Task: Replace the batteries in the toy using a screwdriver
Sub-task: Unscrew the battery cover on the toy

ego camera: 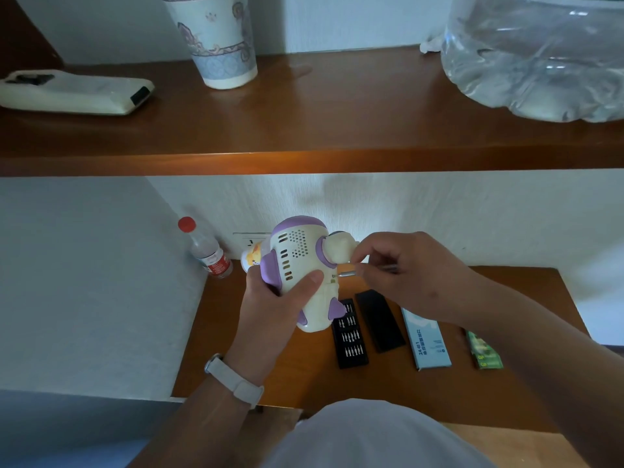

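My left hand (275, 300) grips a cream and purple toy (300, 261) and holds it up above the wooden table (270, 363), its vented back turned toward me. My right hand (401, 271) pinches a thin silver screwdriver (351, 273). The screwdriver lies level, and its tip sits at a small opening on the toy's right side. On the table below lies a black tray of screwdriver bits (349, 334) with its black lid (380, 320) beside it. A green pack of batteries (484, 351) lies at the right.
A light blue box (429, 339) lies between the lid and the batteries. A red-capped bottle (206, 249) stands at the back left by the wall. The shelf (304, 130) above holds a paper cup (219, 38), a white device (74, 92) and a clear plastic container (540, 55).
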`<move>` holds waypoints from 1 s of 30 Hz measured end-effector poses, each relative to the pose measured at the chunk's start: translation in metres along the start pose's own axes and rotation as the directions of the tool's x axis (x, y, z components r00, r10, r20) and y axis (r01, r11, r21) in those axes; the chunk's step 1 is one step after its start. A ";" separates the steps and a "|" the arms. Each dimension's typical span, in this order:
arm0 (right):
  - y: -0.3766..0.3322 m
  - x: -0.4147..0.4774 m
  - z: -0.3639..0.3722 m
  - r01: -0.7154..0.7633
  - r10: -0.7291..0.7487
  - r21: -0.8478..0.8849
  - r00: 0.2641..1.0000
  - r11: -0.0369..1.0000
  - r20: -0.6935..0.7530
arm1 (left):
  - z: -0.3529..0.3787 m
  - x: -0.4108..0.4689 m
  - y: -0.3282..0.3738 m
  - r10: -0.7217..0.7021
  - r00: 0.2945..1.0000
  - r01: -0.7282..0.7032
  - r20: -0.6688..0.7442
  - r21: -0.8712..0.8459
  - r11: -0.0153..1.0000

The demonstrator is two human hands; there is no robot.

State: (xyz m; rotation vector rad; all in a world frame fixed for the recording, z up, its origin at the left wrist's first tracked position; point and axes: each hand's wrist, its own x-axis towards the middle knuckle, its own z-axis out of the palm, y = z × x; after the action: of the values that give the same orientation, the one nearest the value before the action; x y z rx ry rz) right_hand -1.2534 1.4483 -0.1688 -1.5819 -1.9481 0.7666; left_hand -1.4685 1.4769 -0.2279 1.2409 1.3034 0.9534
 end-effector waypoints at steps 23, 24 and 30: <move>0.018 -0.011 0.027 -0.230 0.266 0.553 0.964 0.800 0.016 | -0.034 0.009 -0.022 -0.035 0.999 0.035 -0.015 -0.020 0.999; 0.022 -0.010 0.033 -0.272 0.307 0.590 0.951 0.760 0.044 | -0.037 0.010 -0.024 -0.038 0.999 0.038 -0.023 -0.022 0.999; 0.039 -0.006 0.079 -0.441 0.451 0.677 0.875 0.589 0.176 | -0.055 0.012 -0.033 -0.067 0.997 0.065 -0.040 -0.044 0.997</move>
State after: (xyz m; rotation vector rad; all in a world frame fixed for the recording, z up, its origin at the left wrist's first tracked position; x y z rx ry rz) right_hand -1.2805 1.4403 -0.2522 -1.5409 -0.9829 1.4864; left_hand -1.5261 1.4899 -0.2554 1.1437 1.3415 0.9596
